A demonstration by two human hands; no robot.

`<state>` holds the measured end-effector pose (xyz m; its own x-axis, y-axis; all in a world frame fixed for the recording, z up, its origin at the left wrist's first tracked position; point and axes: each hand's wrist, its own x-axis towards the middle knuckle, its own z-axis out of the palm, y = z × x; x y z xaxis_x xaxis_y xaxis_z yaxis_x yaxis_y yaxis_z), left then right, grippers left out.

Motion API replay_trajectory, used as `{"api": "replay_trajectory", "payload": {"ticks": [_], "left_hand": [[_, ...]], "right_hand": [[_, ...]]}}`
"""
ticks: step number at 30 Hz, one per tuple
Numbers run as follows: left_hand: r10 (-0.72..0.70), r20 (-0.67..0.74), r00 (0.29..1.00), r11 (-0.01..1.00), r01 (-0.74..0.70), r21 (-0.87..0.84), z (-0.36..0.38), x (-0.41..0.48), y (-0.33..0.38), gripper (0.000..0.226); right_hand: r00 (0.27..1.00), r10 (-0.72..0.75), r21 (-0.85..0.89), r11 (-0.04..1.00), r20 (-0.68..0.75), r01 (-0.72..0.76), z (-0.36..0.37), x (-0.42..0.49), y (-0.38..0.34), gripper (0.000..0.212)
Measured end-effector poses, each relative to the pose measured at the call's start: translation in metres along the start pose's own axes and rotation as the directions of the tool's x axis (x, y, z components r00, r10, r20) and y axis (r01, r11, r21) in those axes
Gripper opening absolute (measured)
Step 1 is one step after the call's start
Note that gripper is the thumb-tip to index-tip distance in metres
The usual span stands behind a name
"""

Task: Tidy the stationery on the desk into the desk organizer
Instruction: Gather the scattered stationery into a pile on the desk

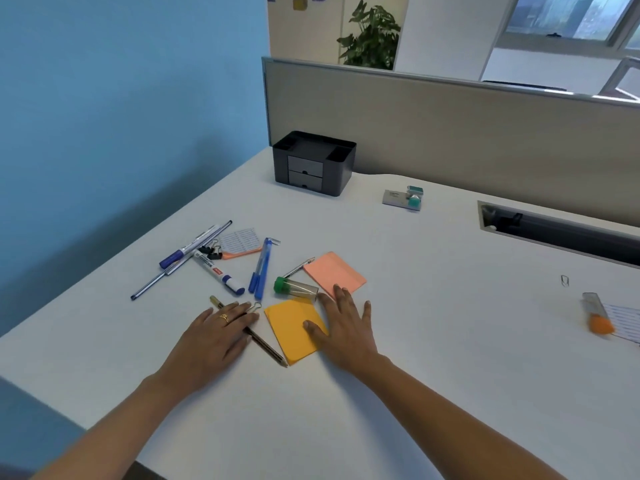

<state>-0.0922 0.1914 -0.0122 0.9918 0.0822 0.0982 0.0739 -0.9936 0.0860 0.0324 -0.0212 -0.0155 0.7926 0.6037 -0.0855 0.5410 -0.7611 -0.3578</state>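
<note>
Dark grey plastic desk organizer (313, 162), two pale drawer fronts, upright at far left corner of white desk (415, 358), close against beige partition panel (450, 133). Well apart from both hands.

Left hand (214, 336): palm down near front edge, fingers straight and close together, nothing gripped. Laid across dark pencil with gold end (268, 349); fingertips touching or just beside small wire clip (255, 306), contact not resolvable.

Right hand (346, 327): palm down, fingers straight and spread, nothing gripped. Thumb resting on yellow sticky-note pad (291, 332); middle fingertips on near corner of salmon-pink sticky-note pad (334, 271).

Clear plastic tube with green cap (294, 287) on its side, just beyond yellow pad, uncapped end beside right index finger.

Loose items between hands and organizer, toward left edge:
- white whiteboard marker with blue cap (218, 271);
- two blue pens (259, 268), side by side;
- slim silver pen (298, 268), tip at far corner of pink pad;
- blue-capped white pen (188, 249) and long thin clear pen (166, 275), alongside each other and touching;
- black binder clips (211, 252) beside lined label pad with orange backing (240, 242).

Right of organizer, near far edge: grey box with teal piece on it (405, 197). Recessed cable slot (561, 233) along far edge. Toward right edge: silver paper clip (564, 280), blurred clear tool with orange end (597, 315) on lined paper sheet (627, 322), sheet cut by frame.
</note>
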Motion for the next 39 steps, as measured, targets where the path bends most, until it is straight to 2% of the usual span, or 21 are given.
{"api": "replay_trajectory", "payload": {"ticks": [6,12,20,23,27,30,34,39], "left_hand": [[-0.051,-0.092,0.994,0.998,0.048,-0.04,-0.005,-0.004,-0.034,0.044],[-0.109,-0.142,0.984,0.992,0.099,-0.075,-0.01,-0.011,-0.066,0.051],[-0.214,-0.189,0.958,0.977,0.207,-0.057,-0.011,-0.016,-0.099,0.045],[-0.242,-0.226,0.944,0.969,0.222,-0.111,-0.014,-0.015,-0.101,0.045],[-0.221,-0.245,0.944,0.965,0.175,-0.193,-0.015,-0.005,-0.091,0.049],[-0.166,-0.223,0.961,0.975,0.125,-0.184,-0.012,0.005,-0.079,0.055],[-0.144,-0.186,0.972,0.973,0.105,-0.207,-0.007,0.013,-0.069,0.078],[-0.128,-0.156,0.979,0.98,0.101,-0.172,-0.001,0.017,-0.068,0.076]], "right_hand": [[0.999,-0.04,0.006,0.999,0.026,0.04,0.008,0.021,-0.03,0.066],[1.0,-0.026,0.017,1.0,0.01,0.026,0.018,0.038,-0.058,0.066],[1.0,0.005,0.036,0.999,-0.003,-0.005,0.024,0.056,-0.087,0.069],[1.0,0.002,0.071,0.997,-0.018,-0.001,0.027,0.057,-0.093,0.071],[0.998,-0.007,0.149,0.989,-0.061,0.016,0.03,0.05,-0.093,0.069],[0.997,-0.034,0.131,0.99,-0.068,0.043,0.035,0.043,-0.096,0.07],[0.997,-0.06,0.166,0.984,-0.054,0.068,0.038,0.046,-0.106,0.072],[0.994,-0.09,0.169,0.981,-0.062,0.099,0.04,0.058,-0.114,0.07]]}}
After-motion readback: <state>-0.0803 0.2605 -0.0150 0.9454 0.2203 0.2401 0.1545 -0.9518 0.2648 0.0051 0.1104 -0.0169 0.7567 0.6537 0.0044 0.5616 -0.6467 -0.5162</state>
